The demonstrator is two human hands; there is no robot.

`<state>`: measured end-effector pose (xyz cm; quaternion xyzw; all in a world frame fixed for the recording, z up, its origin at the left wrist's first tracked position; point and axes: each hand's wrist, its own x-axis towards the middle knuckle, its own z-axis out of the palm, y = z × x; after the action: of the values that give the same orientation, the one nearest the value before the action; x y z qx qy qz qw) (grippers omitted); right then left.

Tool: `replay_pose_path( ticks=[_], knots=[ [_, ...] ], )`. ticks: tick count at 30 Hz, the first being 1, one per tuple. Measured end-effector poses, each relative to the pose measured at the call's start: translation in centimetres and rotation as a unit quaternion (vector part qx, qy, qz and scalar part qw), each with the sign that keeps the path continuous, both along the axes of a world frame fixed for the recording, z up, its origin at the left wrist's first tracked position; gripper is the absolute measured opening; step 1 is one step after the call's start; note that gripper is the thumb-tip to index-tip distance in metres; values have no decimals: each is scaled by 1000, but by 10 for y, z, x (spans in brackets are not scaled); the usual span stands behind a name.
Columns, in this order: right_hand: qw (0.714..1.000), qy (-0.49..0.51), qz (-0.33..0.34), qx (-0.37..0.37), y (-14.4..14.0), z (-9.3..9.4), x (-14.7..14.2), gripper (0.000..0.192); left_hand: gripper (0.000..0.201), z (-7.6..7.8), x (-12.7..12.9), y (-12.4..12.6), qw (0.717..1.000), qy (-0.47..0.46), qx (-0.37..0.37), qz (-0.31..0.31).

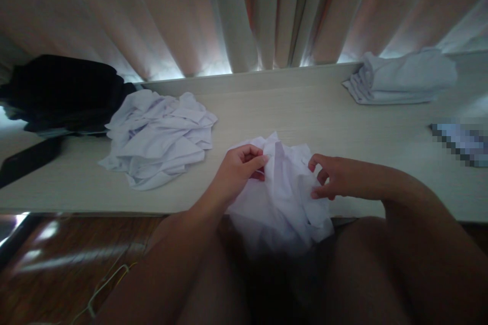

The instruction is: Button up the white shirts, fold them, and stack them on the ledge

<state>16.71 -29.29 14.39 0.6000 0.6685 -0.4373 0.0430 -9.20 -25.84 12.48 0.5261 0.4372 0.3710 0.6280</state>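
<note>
A crumpled white shirt [284, 193] lies over the front edge of the pale table, its lower part hanging toward my lap. My left hand [247, 165] pinches the shirt's cloth between thumb and fingers near a raised fold, on its left side. At the shirt's right side is my right hand [326, 177], with thumb and fingers curved but apart. Its fingertips are at the cloth, and I cannot tell whether they touch it. Left of my hands, a loose heap of white cloth [163, 137] rests on the table.
Black folded cloth [64, 91] is stacked at the back left, with a dark flat object [30, 160] in front. A folded white stack [404, 78] sits at the back right, near a pixelated flat object [463, 142]. Curtains [259, 15] hang behind the table [267, 106]. A pale cable [99, 289] lies on the floor.
</note>
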Motion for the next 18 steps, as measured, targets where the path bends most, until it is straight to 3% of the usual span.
replay_pose_path(
  ticks=[3, 5, 8, 12, 18],
  knots=[
    [995, -21, 35, -90, 0, 0, 7, 19, 17, -1, -2, 2, 1000, -4, -4, 4],
    [991, 39, 68, -105, 1, 3, 8, 18, 16, -2, -3, 3, 1000, -3, -10, -11],
    [981, 159, 96, -58, 4, 10, 4, 19, 14, -1, -2, 2, 999, 9, -19, -40],
    [967, 237, 92, 33, 4, 19, -4, 30, 15, 4, 0, -2, 999, 21, -8, -45],
    [946, 304, 107, -39, -1, 23, -4, 41, 15, 13, -1, -5, 999, 24, 12, -36]
  ],
)
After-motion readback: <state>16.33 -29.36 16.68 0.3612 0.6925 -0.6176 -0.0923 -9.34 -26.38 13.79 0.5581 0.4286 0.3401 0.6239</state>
